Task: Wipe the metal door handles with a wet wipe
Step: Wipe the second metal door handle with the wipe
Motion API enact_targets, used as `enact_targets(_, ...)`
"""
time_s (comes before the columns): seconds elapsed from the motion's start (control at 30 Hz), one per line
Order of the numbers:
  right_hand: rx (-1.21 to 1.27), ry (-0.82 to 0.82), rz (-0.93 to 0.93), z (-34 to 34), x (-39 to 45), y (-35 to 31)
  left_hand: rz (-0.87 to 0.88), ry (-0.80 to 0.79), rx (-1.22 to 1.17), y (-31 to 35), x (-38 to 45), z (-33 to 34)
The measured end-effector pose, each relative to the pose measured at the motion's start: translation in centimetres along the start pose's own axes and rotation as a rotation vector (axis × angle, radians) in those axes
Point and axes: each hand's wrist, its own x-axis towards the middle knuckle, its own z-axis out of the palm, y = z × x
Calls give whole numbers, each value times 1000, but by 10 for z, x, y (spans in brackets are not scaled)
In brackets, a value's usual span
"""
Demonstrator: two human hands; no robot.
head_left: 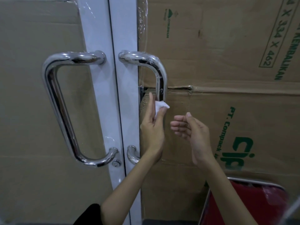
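Note:
Two shiny metal pull handles are fixed to a white double door. The left handle (56, 98) is a full loop on the left leaf. On the right leaf, the right handle (159, 75) curves down from its top mount, and my left hand hides its middle part. My left hand (152, 125) is wrapped around that bar and presses a small white wet wipe (159, 106) against it. The lower mount of the right handle (132, 154) shows below my wrist. My right hand (191, 129) hovers just right of the bar, fingers loosely curled, holding nothing.
Flattened cardboard with green print (235, 78) covers both door panes behind the handles. A keyhole (115, 163) sits under the left handle's lower mount. A red chair with a metal frame (246, 203) stands at the lower right, close to my right forearm.

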Motion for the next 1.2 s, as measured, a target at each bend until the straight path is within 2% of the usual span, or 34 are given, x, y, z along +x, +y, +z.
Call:
enact_targets(0.1,14,-30,8,8,-1,2,2,-6,-56,2,3,4)
enact_targets(0.2,6,-49,-6,6,-4,4,-217,-7,-17,-16,-11,-14)
enact_targets(0.3,1,-24,3,1,-6,4,-498,-224,121,-26,-11,-43)
enact_targets(0.37,10,-3,20,0,-6,5,-551,-328,125,-16,1,-50)
enact_targets(0.43,14,-2,30,1,-6,5,-494,-331,6,-3,14,-46)
enact_targets(0.53,9,-21,33,3,-7,6,-409,-225,-82,-4,13,-36)
enact_targets(0.6,3,-27,31,2,-7,7,-379,-198,45,-14,3,-39)
enact_targets(0.67,2,-15,36,0,-7,9,-400,-246,199,-24,-4,-48)
enact_targets(0.73,0,1,43,-3,-7,11,-443,-283,240,-25,-5,-53)
enact_targets(0.9,-16,1,60,-1,-4,13,-329,-184,-111,0,-4,-34)
enact_targets(0.97,-40,-25,45,1,-4,14,-264,-148,-155,12,-13,-34)
enact_targets(1.1,-80,-117,12,4,-5,11,-200,-98,-88,32,-25,-47)
enact_targets(1.2,-54,-223,1,13,-5,2,-165,-176,-74,52,-16,-44)
